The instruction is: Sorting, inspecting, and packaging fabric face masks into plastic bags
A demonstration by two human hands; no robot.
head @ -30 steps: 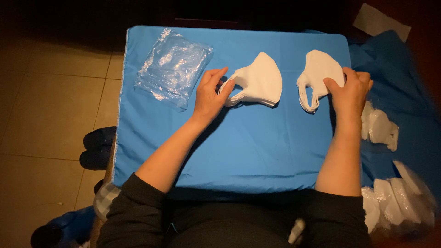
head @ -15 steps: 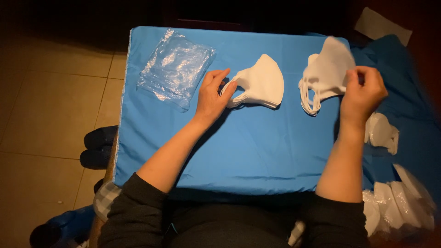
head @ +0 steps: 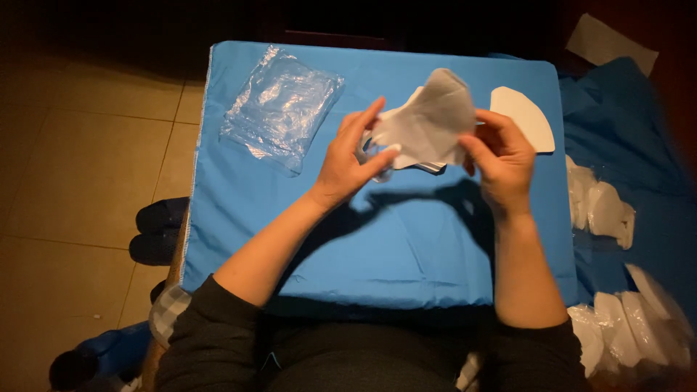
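I saw the left hand and right hand pinching a white mask between them, raised above the blue cloth. Another mask lay just beyond the right hand; a plastic bag sat left of the left hand.

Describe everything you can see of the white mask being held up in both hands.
The white mask is a soft, thin, fabric-like piece with a curved, pointed top. It is lifted above the blue table cover, pinched at its left edge by the left hand and at its right by the right hand, casting a shadow below.
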